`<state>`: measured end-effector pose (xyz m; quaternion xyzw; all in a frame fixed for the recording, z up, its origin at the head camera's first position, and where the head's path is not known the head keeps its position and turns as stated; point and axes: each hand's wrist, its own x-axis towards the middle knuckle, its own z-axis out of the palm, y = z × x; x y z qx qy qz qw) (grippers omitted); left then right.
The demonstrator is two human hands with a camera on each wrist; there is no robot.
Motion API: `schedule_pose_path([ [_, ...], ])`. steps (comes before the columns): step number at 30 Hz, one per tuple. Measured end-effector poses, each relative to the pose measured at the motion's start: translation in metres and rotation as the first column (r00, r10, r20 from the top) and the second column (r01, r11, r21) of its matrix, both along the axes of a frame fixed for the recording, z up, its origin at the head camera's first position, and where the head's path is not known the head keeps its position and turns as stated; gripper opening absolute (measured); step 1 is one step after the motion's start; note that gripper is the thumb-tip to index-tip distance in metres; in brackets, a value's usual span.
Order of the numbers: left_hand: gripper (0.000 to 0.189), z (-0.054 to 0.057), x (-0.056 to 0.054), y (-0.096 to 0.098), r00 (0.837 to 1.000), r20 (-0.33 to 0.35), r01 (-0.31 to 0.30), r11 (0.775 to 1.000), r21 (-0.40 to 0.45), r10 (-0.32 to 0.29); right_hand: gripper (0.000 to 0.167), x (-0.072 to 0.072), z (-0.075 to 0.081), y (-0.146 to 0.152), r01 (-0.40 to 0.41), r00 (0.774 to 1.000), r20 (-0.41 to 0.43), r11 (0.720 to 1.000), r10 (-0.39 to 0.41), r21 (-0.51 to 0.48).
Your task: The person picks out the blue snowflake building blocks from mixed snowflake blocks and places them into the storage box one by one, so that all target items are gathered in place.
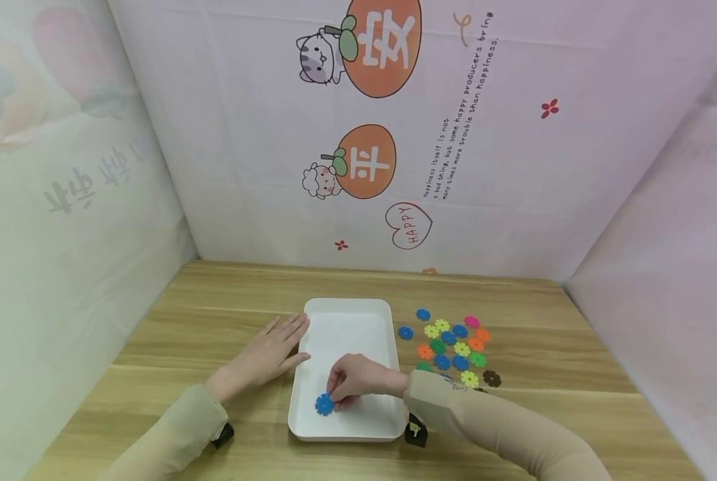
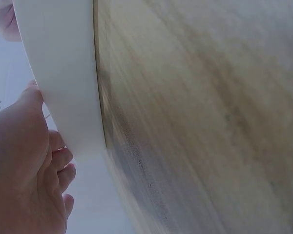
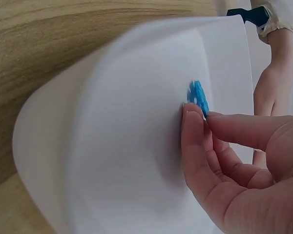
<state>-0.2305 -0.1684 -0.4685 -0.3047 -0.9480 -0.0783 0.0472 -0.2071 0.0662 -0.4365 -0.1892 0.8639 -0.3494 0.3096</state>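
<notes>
A white rectangular tray point(image 1: 352, 327) lies on the table in front of me. Between thumb and fingertips, my right hand point(image 1: 358, 377) pinches a blue notched plastic disc point(image 1: 324, 404) over the near left part of the tray. In the right wrist view the disc point(image 3: 200, 97) stands almost edge-on, near the tray floor; whether it touches is unclear. My left hand point(image 1: 264, 354) rests against the tray's left rim with its fingers extended. The left wrist view shows that hand point(image 2: 19, 161) beside the tray's outer wall point(image 2: 61, 58).
Loose notched discs in blue, yellow point(image 1: 462, 349), orange point(image 1: 425, 351), green point(image 1: 478, 359), pink point(image 1: 472, 322) and brown point(image 1: 492, 379) lie right of the tray on the wooden table point(image 1: 244, 287). My right forearm hides some of them. Printed white cloth point(image 1: 262, 167) encloses the table's back and sides.
</notes>
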Motion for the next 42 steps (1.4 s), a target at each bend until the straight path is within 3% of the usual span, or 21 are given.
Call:
schedule_pose_path([
  [9, 0.071, -0.001, -0.001, 0.0, 1.0, 0.01, -0.01, 1.0, 0.0, 0.01, 0.007, 0.0, 0.001, 0.007, -0.001, 1.0, -0.017, 1.0, 0.001, 0.014],
  [17, 0.071, 0.0, 0.002, -0.001, 1.0, 0.014, -0.01, 1.0, 0.001, 0.01, 0.004, -0.002, 0.014, 0.03, 0.024, 1.0, -0.015, 0.998, -0.025, -0.049],
  [22, 0.07, 0.0, 0.003, -0.002, 1.0, 0.006, -0.004, 1.0, -0.004, 0.004, 0.006, -0.004, 0.025, 0.059, 0.051, 0.998, -0.016, 0.991, -0.054, -0.124],
  [28, 0.069, 0.002, 0.004, -0.001, 1.0, 0.006, 0.001, 1.0, 0.003, -0.001, 0.012, -0.007, 0.034, 0.104, 0.062, 0.993, -0.086, 0.985, -0.077, -0.161],
  [36, 0.07, 0.0, 0.003, -0.001, 1.0, 0.008, -0.003, 1.0, 0.004, 0.003, 0.021, -0.002, 0.028, 0.161, 0.168, 0.979, -0.084, 0.97, -0.185, -0.174],
  [42, 0.07, 0.0, 0.002, 0.001, 1.0, 0.011, -0.001, 1.0, 0.006, 0.0, 0.022, 0.007, 0.021, 0.194, 0.177, 0.978, -0.085, 0.974, -0.19, -0.144],
])
